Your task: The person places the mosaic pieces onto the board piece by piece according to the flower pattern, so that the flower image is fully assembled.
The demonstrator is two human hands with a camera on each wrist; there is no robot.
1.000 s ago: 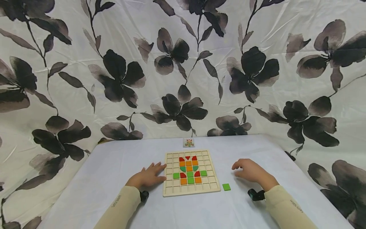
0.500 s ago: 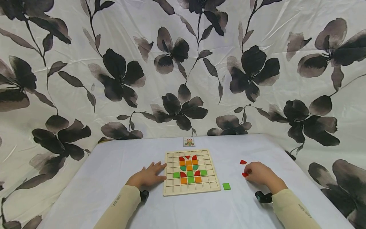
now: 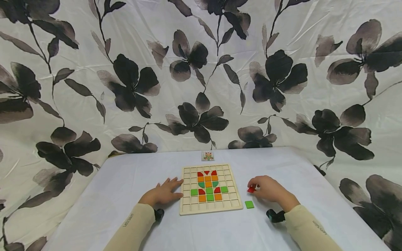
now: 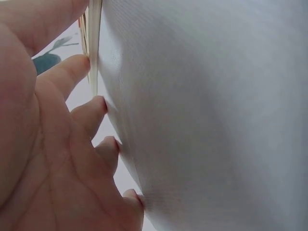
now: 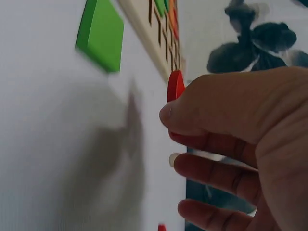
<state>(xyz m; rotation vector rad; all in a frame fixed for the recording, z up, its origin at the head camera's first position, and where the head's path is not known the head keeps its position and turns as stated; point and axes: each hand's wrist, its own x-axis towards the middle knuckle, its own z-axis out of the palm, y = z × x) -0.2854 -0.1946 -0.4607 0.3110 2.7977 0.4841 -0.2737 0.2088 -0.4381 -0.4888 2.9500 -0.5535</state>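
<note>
In the head view, my right hand (image 3: 268,190) pinches a small red tile (image 3: 251,190) between thumb and fingers, a little right of the wooden grid board (image 3: 188,208). The right wrist view shows the red tile (image 5: 175,86) standing out past the thumb tip, its full shape partly covered. A green square tile (image 3: 249,204) lies flat on the table by the board's near right corner. My left hand (image 3: 163,193) lies with spread fingers at the board's left edge, its thumb and index finger touching the rim. Red, orange and green tiles fill several middle cells of the board.
A small patterned card (image 3: 207,156) lies behind the board on the white table (image 3: 125,174). Another red piece (image 5: 162,227) just shows at the bottom of the right wrist view. A flowered cloth (image 3: 201,69) hangs behind the table.
My right hand first moved right to two red tiles on the table, then came back left toward the board with one pinched. The left hand and the board stayed put.
</note>
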